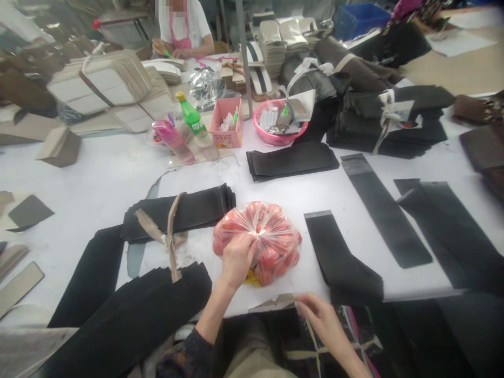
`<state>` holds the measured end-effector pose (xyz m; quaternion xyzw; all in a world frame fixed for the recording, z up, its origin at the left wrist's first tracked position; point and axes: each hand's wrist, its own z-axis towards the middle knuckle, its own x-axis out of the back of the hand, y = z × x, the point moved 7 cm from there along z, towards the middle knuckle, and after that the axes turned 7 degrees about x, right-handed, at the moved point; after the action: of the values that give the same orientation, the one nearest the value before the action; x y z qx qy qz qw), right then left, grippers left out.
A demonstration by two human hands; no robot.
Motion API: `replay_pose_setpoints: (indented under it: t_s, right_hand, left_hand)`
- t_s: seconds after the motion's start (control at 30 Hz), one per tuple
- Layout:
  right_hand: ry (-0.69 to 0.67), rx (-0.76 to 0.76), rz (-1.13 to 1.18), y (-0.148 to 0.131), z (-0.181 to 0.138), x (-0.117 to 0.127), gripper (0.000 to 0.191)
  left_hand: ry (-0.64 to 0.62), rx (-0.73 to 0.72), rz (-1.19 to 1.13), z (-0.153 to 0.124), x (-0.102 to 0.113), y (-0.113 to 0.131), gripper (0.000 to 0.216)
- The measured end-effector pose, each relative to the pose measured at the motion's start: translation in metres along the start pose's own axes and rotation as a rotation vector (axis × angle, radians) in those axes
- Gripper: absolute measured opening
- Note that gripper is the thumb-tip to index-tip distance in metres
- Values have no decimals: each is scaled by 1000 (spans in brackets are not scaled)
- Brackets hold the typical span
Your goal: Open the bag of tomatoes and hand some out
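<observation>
A clear plastic bag [275, 257] full of round red fruit, perhaps tomatoes, rests on the white table in front of me. My left hand [238, 254] is closed on the gathered neck of the bag at its top. A bit of yellow shows under the bag's near side. At the table's front edge, my right hand [315, 312] has thumb and fingers pressed together beside a torn piece of the cover. A thin pale strip runs below these fingers; whether they grip it, I cannot tell.
Black fabric pieces lie left [177, 210] and right [342, 257] of the bag. Behind it stand a green-capped bottle [191, 115], a pink box [226, 123] and a pink basin [280, 134]. A person [185, 31] sits across the table near bundled stacks [102, 79].
</observation>
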<state>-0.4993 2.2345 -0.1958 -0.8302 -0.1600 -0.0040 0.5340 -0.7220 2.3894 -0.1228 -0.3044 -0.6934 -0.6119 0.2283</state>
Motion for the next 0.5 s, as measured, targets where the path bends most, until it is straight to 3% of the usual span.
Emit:
replay_pose_setpoints:
  t_s: [0.07, 0.13, 0.23, 0.3, 0.4, 0.5]
  right_hand:
    - [-26, -119, -40, 66, -42, 7, 28]
    - [35, -182, -201, 133, -85, 30, 23]
    - [311, -327, -442, 225, -145, 90, 33]
    - [458, -535, -524, 279, -180, 128, 48]
    - [552, -769, -573, 335, -212, 166, 79]
    - [613, -758, -485, 368, -216, 179, 79]
  left_hand:
    - [-18, 27, -79, -1, 6, -6, 23]
    - [-37, 46, -104, -2, 14, -9, 24]
    - [-22, 5, 104, 0, 22, 2, 21]
    - [-33, -71, 343, 6, 16, 15, 23]
    - [-169, -154, 556, 16, -8, 26, 44]
    - [-229, -143, 705, 30, -21, 27, 26]
